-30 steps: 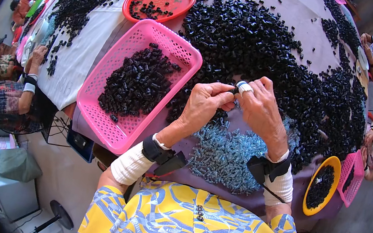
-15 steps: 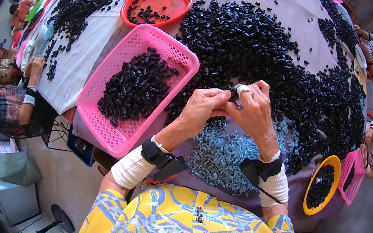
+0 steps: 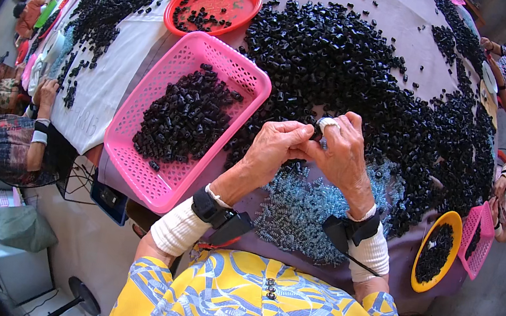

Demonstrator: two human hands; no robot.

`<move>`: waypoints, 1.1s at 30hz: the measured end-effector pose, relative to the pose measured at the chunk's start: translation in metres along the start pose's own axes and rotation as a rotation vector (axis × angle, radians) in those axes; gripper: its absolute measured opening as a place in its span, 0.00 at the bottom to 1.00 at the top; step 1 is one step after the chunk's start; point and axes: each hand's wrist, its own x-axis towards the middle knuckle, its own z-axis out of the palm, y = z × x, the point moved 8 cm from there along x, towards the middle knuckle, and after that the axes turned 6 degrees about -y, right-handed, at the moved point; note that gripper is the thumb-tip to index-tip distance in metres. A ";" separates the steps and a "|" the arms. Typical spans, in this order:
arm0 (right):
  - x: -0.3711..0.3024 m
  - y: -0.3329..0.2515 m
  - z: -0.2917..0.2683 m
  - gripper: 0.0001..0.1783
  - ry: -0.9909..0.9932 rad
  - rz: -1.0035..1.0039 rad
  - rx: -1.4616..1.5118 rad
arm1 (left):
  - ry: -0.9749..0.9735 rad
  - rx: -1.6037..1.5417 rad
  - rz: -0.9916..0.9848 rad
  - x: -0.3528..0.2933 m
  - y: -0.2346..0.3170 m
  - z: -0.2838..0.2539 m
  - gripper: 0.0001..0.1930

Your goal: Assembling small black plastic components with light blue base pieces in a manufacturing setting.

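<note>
hands, two: left hand (image 3: pixel 270 147) and right hand (image 3: pixel 346 154) meet, both pinching one small black piece (image 3: pixel 316 130) between fingertips, mostly hidden. one white wrap (image 3: pixel 328 123) on right finger. one pile of blue springs (image 3: pixel 303 216) near, one big heap of black bits (image 3: pixel 337 54) far, too many to count. one big pink basket (image 3: pixel 233 69) left, lots of black bits inside. one red tray (image 3: pixel 238 6) far left, some black bits. one yellow tray (image 3: pixel 452 220) and one small pink basket (image 3: pixel 475 264) near right, black bits in both. faint writing on white cloth (image 3: pixel 89 95) left, cannot read.
</note>
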 end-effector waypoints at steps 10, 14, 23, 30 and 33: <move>0.002 0.000 0.003 0.13 -0.063 -0.037 0.060 | -0.013 0.047 0.018 0.000 0.001 -0.001 0.17; -0.001 0.003 0.005 0.15 -0.037 -0.038 0.051 | 0.087 0.089 -0.015 -0.001 -0.002 -0.010 0.23; 0.001 0.005 0.003 0.13 -0.088 -0.059 0.105 | 0.066 0.181 -0.004 -0.004 0.004 -0.002 0.18; 0.006 0.022 -0.014 0.28 -0.106 0.049 0.188 | 0.185 0.070 0.138 -0.019 0.023 -0.008 0.12; -0.001 0.053 -0.024 0.19 -0.125 0.272 0.119 | 0.268 -0.046 0.313 -0.034 0.048 -0.024 0.12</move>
